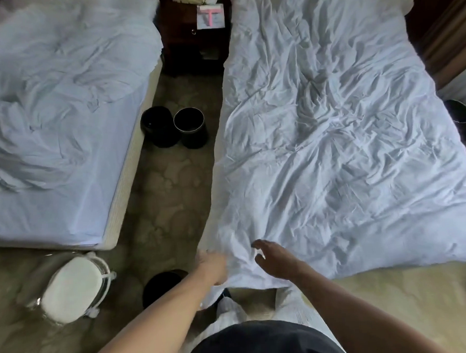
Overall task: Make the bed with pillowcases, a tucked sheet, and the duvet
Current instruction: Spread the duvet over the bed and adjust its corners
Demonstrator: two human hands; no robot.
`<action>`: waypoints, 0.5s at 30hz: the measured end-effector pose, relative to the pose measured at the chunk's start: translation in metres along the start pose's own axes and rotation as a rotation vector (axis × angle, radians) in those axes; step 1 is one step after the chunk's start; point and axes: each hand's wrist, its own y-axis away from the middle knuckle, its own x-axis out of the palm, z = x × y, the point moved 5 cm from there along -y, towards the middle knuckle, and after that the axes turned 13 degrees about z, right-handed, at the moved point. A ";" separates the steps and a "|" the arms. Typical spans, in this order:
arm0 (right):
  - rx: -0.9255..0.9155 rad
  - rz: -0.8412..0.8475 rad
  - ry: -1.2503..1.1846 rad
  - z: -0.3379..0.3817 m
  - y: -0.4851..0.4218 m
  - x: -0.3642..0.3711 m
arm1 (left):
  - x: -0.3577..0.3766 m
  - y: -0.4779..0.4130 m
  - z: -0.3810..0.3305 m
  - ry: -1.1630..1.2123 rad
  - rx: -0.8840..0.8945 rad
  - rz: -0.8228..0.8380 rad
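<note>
Duvet (332, 145) lies rumpled over the bed (392, 300); my left grip (211, 265) clutches its near corner, my right grip (274, 264) hovers half-open above it, holding nothing.

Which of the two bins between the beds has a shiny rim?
The right bin, nearest the crumpled duvet; its rim gleams silver, the left bin is black.

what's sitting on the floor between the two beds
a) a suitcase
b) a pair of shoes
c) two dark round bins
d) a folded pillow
c: a dark round bin and a second bin stand side by side on the carpet, in the gap between the left bed and the right bed.
</note>
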 end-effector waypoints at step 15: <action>0.024 -0.163 0.189 0.016 0.004 -0.041 | -0.050 0.008 0.043 0.156 0.113 -0.285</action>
